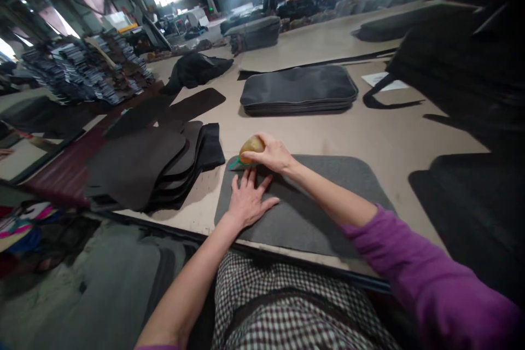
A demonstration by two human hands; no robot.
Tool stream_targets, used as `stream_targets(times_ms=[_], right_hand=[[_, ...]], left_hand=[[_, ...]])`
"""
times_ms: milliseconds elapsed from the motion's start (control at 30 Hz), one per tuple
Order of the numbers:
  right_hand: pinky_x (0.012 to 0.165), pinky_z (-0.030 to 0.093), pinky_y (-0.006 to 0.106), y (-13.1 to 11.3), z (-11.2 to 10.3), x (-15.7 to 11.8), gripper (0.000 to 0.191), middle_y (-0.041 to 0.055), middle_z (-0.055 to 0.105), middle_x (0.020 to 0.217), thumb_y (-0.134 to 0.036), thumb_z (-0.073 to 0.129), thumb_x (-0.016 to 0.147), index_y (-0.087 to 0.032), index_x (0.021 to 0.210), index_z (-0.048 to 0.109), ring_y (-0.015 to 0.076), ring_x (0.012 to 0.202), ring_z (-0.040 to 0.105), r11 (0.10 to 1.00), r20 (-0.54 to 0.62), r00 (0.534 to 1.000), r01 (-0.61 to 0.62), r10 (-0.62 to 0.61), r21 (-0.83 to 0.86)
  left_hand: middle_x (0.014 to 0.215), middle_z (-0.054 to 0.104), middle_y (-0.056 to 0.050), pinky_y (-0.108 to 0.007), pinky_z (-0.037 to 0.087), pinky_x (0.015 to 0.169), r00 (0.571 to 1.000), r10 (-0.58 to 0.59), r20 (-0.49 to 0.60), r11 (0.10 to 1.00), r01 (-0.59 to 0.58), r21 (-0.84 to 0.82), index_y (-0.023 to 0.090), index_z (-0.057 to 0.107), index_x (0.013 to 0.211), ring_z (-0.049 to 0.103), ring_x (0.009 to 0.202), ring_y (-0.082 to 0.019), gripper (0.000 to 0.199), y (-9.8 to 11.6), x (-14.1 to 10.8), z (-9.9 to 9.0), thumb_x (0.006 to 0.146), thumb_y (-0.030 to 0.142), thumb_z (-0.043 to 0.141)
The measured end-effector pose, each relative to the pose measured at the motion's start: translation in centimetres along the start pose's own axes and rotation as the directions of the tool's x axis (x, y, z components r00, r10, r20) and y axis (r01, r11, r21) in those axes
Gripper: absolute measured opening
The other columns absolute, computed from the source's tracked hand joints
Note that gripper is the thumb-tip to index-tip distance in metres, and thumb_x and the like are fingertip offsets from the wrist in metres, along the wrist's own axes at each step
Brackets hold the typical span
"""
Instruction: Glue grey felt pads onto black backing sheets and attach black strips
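A dark grey rounded-corner sheet (328, 197) lies flat on the table in front of me. My left hand (250, 199) rests on its left part with the fingers spread and the palm down. Just beyond those fingertips, my right hand (273, 153) grips a rounded yellowish-brown object (251, 145), whose exact kind I cannot make out. A bit of green (234, 163) shows at its lower left, by the sheet's far left corner. My right fingers partly cover the yellowish object.
Dark cut pieces (139, 158) are piled to the left. A neat stack of dark rounded panels (299, 87) sits beyond the sheet. More dark material (471, 202) lies at the right. The table's near edge runs along my checked apron (287, 306).
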State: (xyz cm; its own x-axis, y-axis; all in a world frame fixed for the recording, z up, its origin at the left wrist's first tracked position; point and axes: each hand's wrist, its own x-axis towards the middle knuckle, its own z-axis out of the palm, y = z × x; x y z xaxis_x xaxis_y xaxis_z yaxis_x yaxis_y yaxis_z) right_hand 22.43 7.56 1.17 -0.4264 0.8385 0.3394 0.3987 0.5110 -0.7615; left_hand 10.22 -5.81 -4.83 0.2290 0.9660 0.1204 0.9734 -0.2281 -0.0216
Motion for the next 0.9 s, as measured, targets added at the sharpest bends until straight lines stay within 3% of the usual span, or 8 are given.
stream_targets(times_ms=[167,267,400,467,633,767,900], right_hand=[[0.075,0.050,0.032,-0.3,-0.5,-0.7,0.049,0.0022,0.069,0.095,-0.054,0.077,0.076,-0.019,0.109,0.065,0.0225,0.086,0.063,0.968,0.309,0.951,-0.062,-0.017,0.244],[0.074,0.049,0.032,-1.7,0.4,-1.7,0.047,0.0016,0.067,0.093,-0.051,0.078,0.075,-0.018,0.105,0.065,0.0215,0.084,0.061,0.952,0.418,0.905,-0.056,-0.079,0.302],[0.074,0.048,0.031,-3.4,1.6,-2.5,0.046,0.0011,0.065,0.093,-0.049,0.078,0.075,-0.018,0.106,0.065,0.0202,0.084,0.058,0.957,0.498,0.851,0.016,-0.165,0.289],[0.074,0.047,0.030,-3.6,1.9,-2.3,0.046,0.0011,0.065,0.094,-0.048,0.077,0.076,-0.018,0.108,0.065,0.0201,0.084,0.058,0.962,0.508,0.841,0.054,-0.188,0.268],[0.074,0.047,0.031,-2.9,1.4,-0.7,0.047,0.0025,0.066,0.094,-0.052,0.076,0.076,-0.019,0.107,0.066,0.0217,0.084,0.059,0.981,0.453,0.877,0.088,-0.159,0.173],[0.075,0.049,0.033,-1.8,0.7,0.7,0.050,0.0034,0.068,0.095,-0.053,0.076,0.074,-0.019,0.109,0.066,0.0237,0.086,0.061,0.989,0.388,0.917,0.038,-0.092,0.144],[0.078,0.049,0.035,-0.3,0.1,1.9,0.052,0.0044,0.069,0.098,-0.055,0.075,0.074,-0.019,0.110,0.067,0.0250,0.089,0.062,0.999,0.251,0.967,0.033,-0.042,0.039]], left_hand=[[0.158,0.041,-0.018,-0.058,0.036,0.116,0.998,-0.014,-0.057,1.000,0.013,-0.012,0.031,0.038,0.157,0.037,0.148,-0.037,0.070,0.8,-0.2,0.4,0.100,0.070,0.031],[0.149,0.051,-0.019,-0.050,0.044,0.111,0.996,-0.057,-0.067,0.997,0.053,-0.046,0.019,0.045,0.151,0.047,0.139,-0.036,0.069,1.6,-0.4,1.3,0.102,0.066,0.033],[0.150,0.051,-0.020,-0.044,0.035,0.121,0.998,-0.035,-0.061,0.996,0.030,-0.082,0.009,0.042,0.151,0.044,0.143,-0.033,0.076,2.0,-0.5,2.2,0.102,0.065,0.031],[0.153,0.048,-0.020,-0.045,0.031,0.123,0.997,-0.029,-0.067,0.997,0.024,-0.077,0.007,0.038,0.153,0.040,0.145,-0.034,0.079,2.0,-0.6,2.2,0.101,0.067,0.030],[0.158,0.042,-0.019,-0.051,0.041,0.115,0.993,-0.065,-0.094,0.996,0.060,-0.060,0.016,0.045,0.151,0.037,0.147,-0.036,0.079,1.9,-0.6,1.4,0.098,0.073,0.031],[0.166,0.031,-0.016,-0.062,0.026,0.122,0.994,-0.060,-0.088,0.998,0.058,-0.025,0.021,0.037,0.158,0.022,0.155,-0.034,0.081,2.0,-0.5,1.0,0.098,0.074,0.025],[0.166,0.031,-0.015,-0.060,0.023,0.123,0.996,-0.060,-0.066,0.998,0.058,-0.036,0.022,0.037,0.158,0.022,0.156,-0.029,0.080,2.1,-0.5,0.7,0.099,0.072,0.017]])
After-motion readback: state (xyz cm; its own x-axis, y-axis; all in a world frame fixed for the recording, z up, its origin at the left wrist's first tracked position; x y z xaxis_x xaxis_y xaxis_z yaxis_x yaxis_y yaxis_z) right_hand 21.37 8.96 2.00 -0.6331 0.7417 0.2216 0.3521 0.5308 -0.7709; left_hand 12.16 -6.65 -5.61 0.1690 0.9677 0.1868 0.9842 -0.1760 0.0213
